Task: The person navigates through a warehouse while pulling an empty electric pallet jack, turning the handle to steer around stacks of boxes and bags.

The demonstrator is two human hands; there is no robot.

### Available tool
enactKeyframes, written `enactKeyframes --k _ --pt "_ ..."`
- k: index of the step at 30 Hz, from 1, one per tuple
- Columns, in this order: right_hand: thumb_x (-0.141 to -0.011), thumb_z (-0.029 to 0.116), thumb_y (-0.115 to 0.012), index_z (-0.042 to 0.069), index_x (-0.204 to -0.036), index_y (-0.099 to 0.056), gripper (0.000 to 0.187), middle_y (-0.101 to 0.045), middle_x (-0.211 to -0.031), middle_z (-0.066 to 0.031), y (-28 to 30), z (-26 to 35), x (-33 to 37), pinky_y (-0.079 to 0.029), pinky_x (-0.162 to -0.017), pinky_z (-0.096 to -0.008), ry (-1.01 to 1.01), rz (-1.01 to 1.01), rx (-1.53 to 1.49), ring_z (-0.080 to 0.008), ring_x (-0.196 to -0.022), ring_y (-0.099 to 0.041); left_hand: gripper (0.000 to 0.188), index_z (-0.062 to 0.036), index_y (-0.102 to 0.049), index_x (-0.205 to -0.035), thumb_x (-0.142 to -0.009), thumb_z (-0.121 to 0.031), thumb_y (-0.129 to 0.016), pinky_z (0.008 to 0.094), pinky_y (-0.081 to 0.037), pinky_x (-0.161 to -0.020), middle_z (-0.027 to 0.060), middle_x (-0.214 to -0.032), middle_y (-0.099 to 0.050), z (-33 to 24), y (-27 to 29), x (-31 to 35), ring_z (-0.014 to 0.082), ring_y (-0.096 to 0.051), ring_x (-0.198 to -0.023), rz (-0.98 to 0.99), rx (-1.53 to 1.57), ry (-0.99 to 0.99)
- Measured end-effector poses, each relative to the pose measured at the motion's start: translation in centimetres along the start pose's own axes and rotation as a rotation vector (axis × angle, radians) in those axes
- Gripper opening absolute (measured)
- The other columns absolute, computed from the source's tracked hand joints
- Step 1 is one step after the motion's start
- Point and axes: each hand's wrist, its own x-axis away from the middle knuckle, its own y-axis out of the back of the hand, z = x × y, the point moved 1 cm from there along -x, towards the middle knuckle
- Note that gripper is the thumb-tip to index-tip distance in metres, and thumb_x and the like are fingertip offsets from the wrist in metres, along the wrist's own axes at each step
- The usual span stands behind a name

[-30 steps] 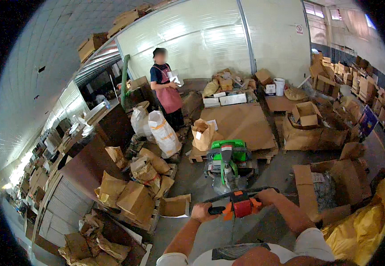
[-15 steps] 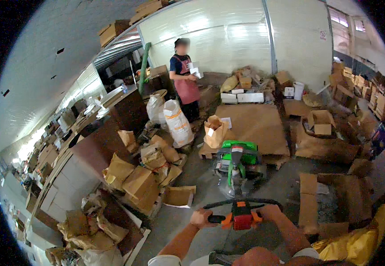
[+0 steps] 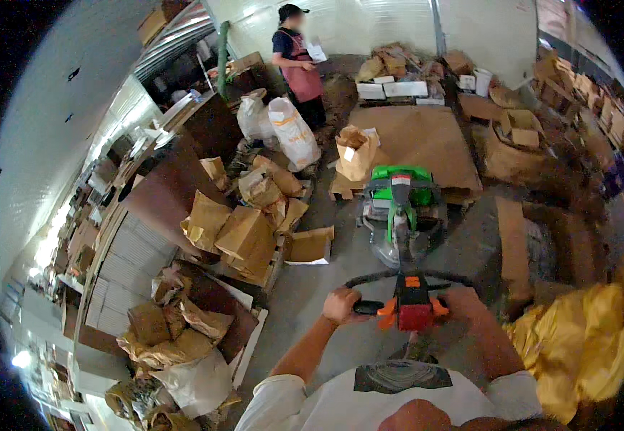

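Note:
My left hand [image 3: 342,306] is closed round the left grip of a pallet jack handle [image 3: 414,312], which has a black loop, orange levers and a red face. On its right grip my right hand [image 3: 463,303] is closed too, its fingers partly hidden. Beyond the handle stands the green body of the pallet jack [image 3: 421,194], close against the near edge of a low pallet covered with brown cardboard [image 3: 434,147]. A brown paper sack [image 3: 357,154] stands on the pallet's left front corner.
A person in a red apron [image 3: 301,68] stands far left, holding white sheets or boxes. Cartons [image 3: 248,241] and white sacks [image 3: 294,136] crowd the left. Wrapped bundles [image 3: 175,323] lie nearer. On the right are an open carton [image 3: 514,248] and yellow sacking [image 3: 585,345].
The view has tilted down, so my torso shows more and the scene sits higher. The pallet jack and both hands appear slightly farther right. Both hands keep hold of the handle.

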Motion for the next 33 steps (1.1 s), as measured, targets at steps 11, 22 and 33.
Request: enactKeyframes --k 11,22,33 --pt "-0.065 0.039 -0.072 0.019 -0.105 -0.060 0.046 -0.065 -0.086 -0.0092 -4.7 9.6 6.6 -0.048 -0.067 -0.0427 -0.114 -0.058 -0.064 -0.0305 -0.081 -0.062 0.045 -0.0093 -0.057 -0.068 -0.050 -0.045 -0.078 0.0384 -0.047 -0.065 0.0050 -0.066 -0.058 -0.2 3.0 7.7 0.0267 -0.060 -0.066 -0.026 0.006 -0.191" --pt "-0.073 0.029 -0.064 0.016 -0.103 -0.058 0.033 -0.064 -0.089 -0.0083 -8.6 18.6 12.1 -0.049 -0.067 -0.0439 -0.173 -0.108 -0.279 -0.0306 -0.083 -0.063 0.048 -0.0066 -0.057 -0.069 -0.048 -0.044 -0.079 0.0410 -0.049 -0.066 0.0072 -0.066 -0.058 -0.4 3.9 19.2 0.0299 -0.059 -0.067 -0.034 -0.063 -0.198" --pt "-0.067 0.042 -0.067 0.015 -0.091 -0.063 0.036 -0.065 -0.084 -0.0084 -13.5 25.9 18.9 -0.049 -0.065 -0.0425 -0.128 -0.108 -0.117 -0.0290 -0.082 -0.063 0.043 -0.0086 -0.056 -0.065 -0.048 -0.042 -0.078 0.0418 -0.048 -0.062 0.0071 -0.066 -0.058 -4.7 7.1 28.3 0.0295 -0.058 -0.065 0.112 -0.153 -0.118"
